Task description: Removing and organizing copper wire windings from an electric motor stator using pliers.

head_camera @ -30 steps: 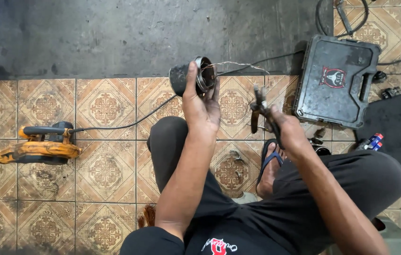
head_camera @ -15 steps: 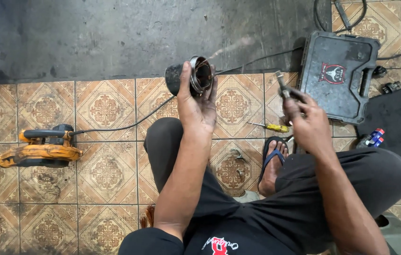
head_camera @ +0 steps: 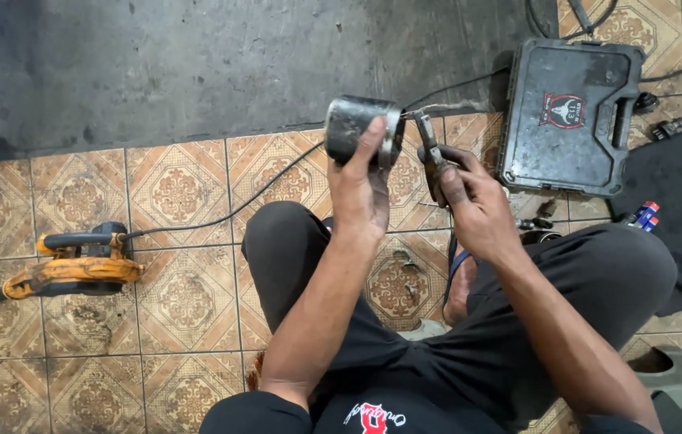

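1. Well to the left of both grips, an orange and black power tool (head_camera: pixel 68 269) lies flat on the patterned tile floor (head_camera: pixel 172 193), its long axis roughly side to side; a black cord (head_camera: pixel 236 210) is led from it up and to the right, towards the hands.

2. A dark metal cylinder (head_camera: pixel 361 128) is gripped by the left hand (head_camera: pixel 361 189), which is clenched around it from below, thumb on the near side and fingers over its right rim. The cylinder's long axis lies nearly level, left to right, and its open end is turned to the right, towards the other hand.

3. Just beside that open end, pliers (head_camera: pixel 429 149) are held by the right hand (head_camera: pixel 469 205), the fingers closed about the handles. The tool's long axis runs up and slightly left from the grip, so the nose is brought to the cylinder's right rim, where thin wires (head_camera: pixel 445 107) come out. Whether the nose is actually pinched on a wire cannot be told.

4. The right hand is thus the nearer one to the open end; the cylinder lies up and to the left of its grip.

5. Further right, apart from both hands, a closed black tool case (head_camera: pixel 570 120) rests on the floor.
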